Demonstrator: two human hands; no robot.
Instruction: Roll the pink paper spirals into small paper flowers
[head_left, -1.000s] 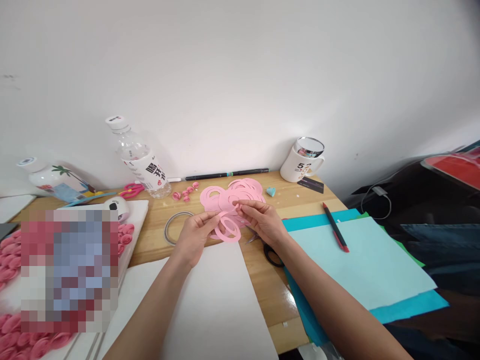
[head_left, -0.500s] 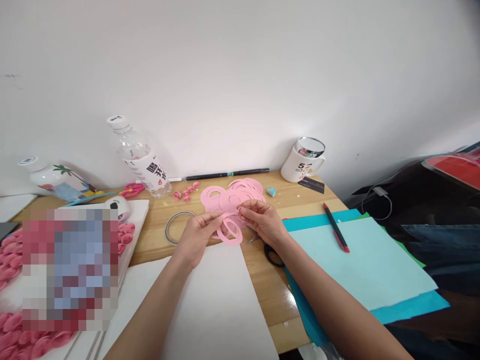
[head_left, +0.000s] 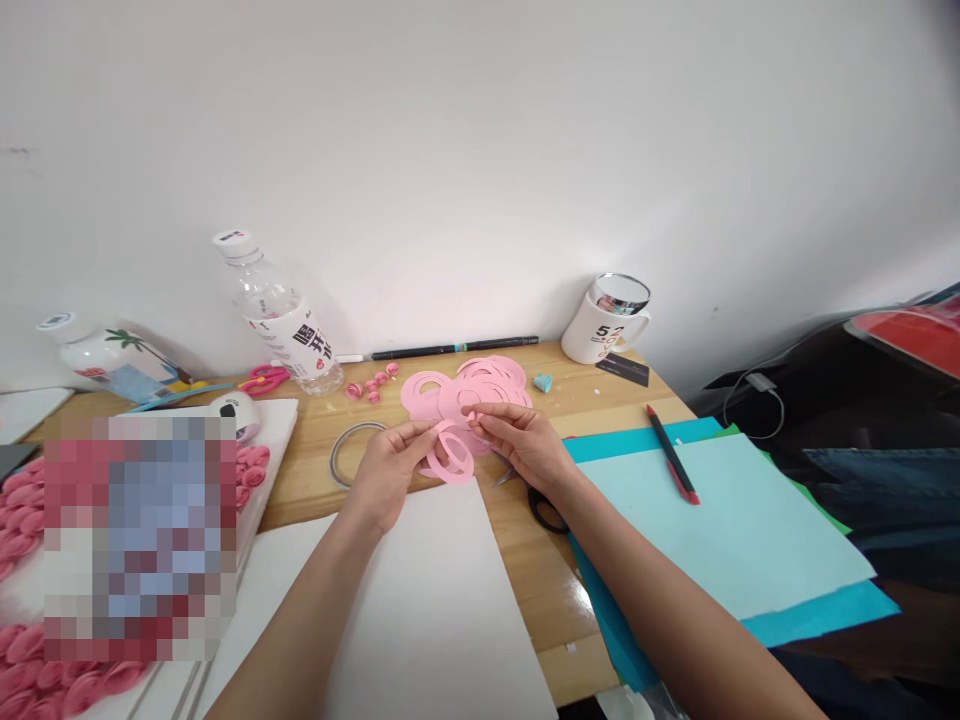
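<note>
**Pink spiral pinched between both hands**

Just past the white sheet (head_left: 427, 600), both hands hold one pink paper spiral (head_left: 459, 474) slightly above the desk (head_left: 525, 560). The left hand (head_left: 386, 478) pinches its left edge and the right hand (head_left: 525, 440) nips the top end. Looks like the winding-up stage to me. The next move calls for a gentle grip, since that strip is thin. A pile of cut spirals (head_left: 450, 395) lies behind.

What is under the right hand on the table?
A pair of scissors lies on the table beneath the right hand, which pinches the pink paper spiral. A black handle loop and a metal tip show. The middle is covered by the wrist.
</note>
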